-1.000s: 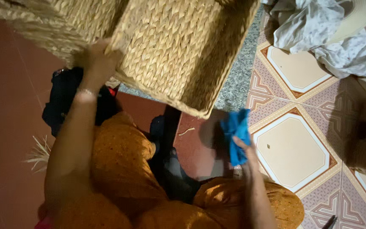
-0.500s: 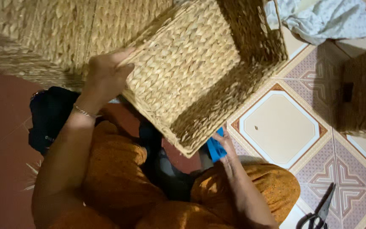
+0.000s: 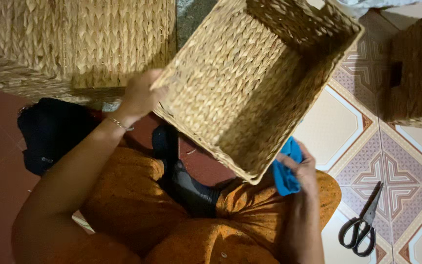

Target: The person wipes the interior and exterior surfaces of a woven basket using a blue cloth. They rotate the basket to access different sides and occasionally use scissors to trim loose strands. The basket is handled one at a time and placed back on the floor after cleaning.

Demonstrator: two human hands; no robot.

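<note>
Tilted above the lap and the patterned floor tiles (image 3: 348, 122): a woven rectangular basket (image 3: 250, 83), open side up and to the right. Gripped at its left corner by the left hand (image 3: 140, 95). Under the lower rim, right hand (image 3: 301, 173) closed around a blue cloth (image 3: 285, 168). Wiping of the weave apparently under way; steady hold and rim contact needed next. Black-handled scissors (image 3: 362, 225) on the tiles nearby.

Floor (image 3: 340, 122): patterned tiles right, cream panels with brown-purple borders; plain reddish-brown surface left. Black scissors (image 3: 362, 226) lie on the tiles lower right, blades pointing up-right. Dark woven basket (image 3: 416, 68) sits on the tiles at right edge. Black bag (image 3: 50, 134) lies on the reddish part, left. Pale cloth (image 3: 362, 4) at top edge, mostly cut off.
</note>
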